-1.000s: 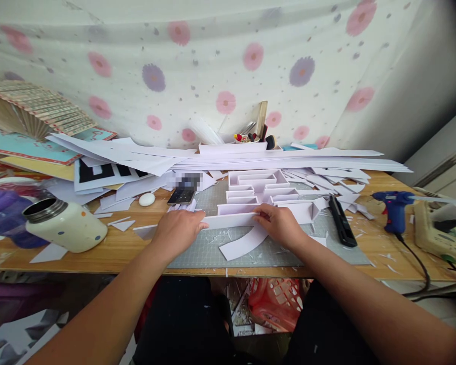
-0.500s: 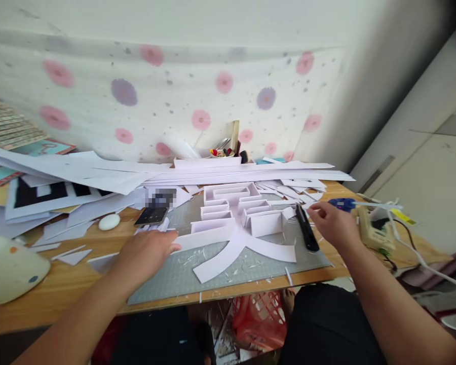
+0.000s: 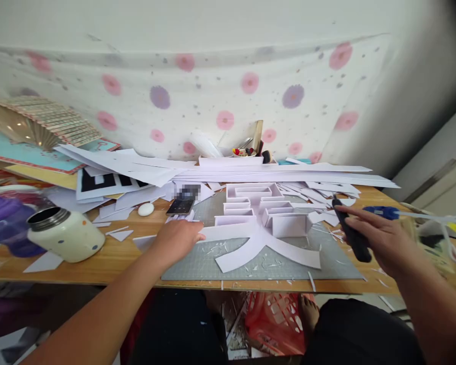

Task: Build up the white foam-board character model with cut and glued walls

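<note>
A raised white letter-like form [image 3: 257, 215], built of thin board walls on a flat base, lies on the grey cutting mat [image 3: 197, 268]. Two curved legs spread from it toward the near edge. My left hand [image 3: 179, 238] is at the left end of its long white strip [image 3: 228, 232], fingers together and thumb against the strip. To the right of the form, my right hand [image 3: 383, 238] grips a black utility knife [image 3: 350, 230], raised and tilted with its tip pointing away from me.
A phone [image 3: 181, 202] and a white oval object [image 3: 146, 209] lie left of the form. An open cream flask [image 3: 66, 234] stands farther left. Long white strips [image 3: 289, 176] and scraps cover the back. A blue glue gun [image 3: 382, 212] lies right. Below is a red basket [image 3: 275, 324].
My right hand has picked up the black utility knife from the mat and moved it right. My left hand stays at the strip's end. The view has shifted left.
</note>
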